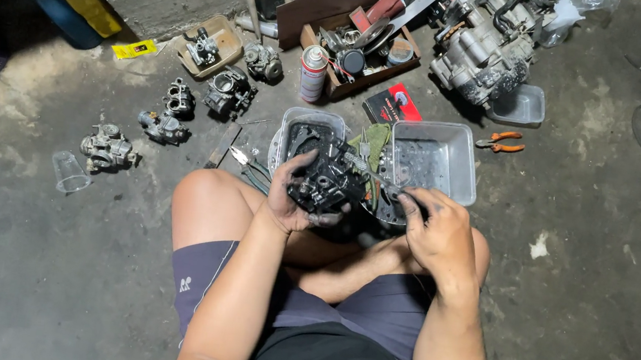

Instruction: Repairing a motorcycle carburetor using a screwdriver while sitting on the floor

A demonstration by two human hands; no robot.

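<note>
Two grips closed, carburetor [326, 181] and tool [374, 177], over stained concrete floor [590, 265].

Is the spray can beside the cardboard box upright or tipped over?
Upright. The spray can stands on its base on the concrete floor, white cap on top, beside the cardboard box.

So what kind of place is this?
Probably a motorbike repair workshop floor: carburetors lie in rows on the concrete, an engine sits nearby, and the left hand holds another grimy carburetor.
</note>
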